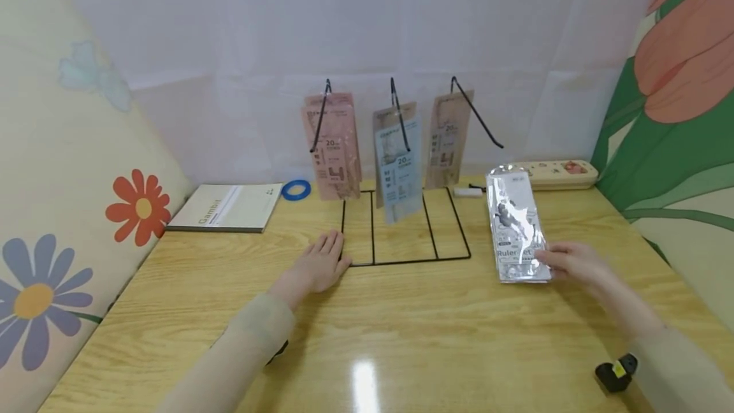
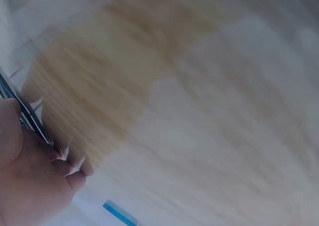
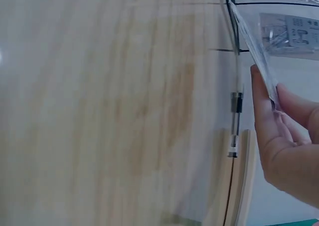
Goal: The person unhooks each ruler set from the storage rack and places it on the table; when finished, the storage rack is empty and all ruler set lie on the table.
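Ruler pack [image 1: 516, 225] sat right of wire rack [image 1: 401, 222] on table [image 1: 401, 336]. L→R: left hand [image 1: 321, 266] flat, fingers straight, at rack's base corner; right hand [image 1: 573, 264] pinched pack's lower edge, pack tilted up.

Two bare hands, left hand [image 1: 321, 265] and right hand [image 1: 573, 264], no rings or gloves to be seen; long pale beige sleeves on both forearms, left sleeve [image 1: 241, 343] and right sleeve [image 1: 682, 362], close-fitting, plain, ending at the wrists; small black device [image 1: 616, 371] strapped under the right wrist, with a yellow mark on it; dark edge of a like device [image 1: 279, 350] under the left sleeve; short, unpainted fingernails [image 2: 76, 175] in the left wrist view.
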Demonstrator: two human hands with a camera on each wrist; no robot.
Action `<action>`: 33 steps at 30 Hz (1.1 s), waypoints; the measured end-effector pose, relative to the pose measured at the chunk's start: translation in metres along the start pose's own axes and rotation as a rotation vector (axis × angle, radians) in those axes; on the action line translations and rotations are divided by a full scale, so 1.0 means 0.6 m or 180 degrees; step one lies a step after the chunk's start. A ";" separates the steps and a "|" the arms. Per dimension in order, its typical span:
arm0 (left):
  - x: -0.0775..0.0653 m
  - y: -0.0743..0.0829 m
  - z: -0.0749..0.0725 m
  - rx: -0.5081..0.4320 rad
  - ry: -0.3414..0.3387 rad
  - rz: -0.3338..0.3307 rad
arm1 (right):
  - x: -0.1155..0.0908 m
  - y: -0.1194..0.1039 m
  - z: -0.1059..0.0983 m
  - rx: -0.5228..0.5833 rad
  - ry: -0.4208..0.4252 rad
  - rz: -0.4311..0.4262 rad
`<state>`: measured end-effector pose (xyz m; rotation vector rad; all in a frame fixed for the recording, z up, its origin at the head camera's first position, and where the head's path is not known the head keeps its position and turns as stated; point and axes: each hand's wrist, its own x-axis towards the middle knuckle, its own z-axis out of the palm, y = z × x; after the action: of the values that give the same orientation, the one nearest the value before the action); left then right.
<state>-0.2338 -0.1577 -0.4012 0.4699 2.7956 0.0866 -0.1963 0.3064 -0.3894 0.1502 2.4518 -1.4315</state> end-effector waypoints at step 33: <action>0.002 -0.001 0.001 -0.0058 -0.0001 0.0010 | 0.133 -0.122 0.035 -0.0276 0.0074 -0.1049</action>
<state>-0.2347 -0.1582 -0.4021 0.4701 2.7915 0.1126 -0.2852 0.2472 -0.3621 -0.2701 2.6444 -1.4480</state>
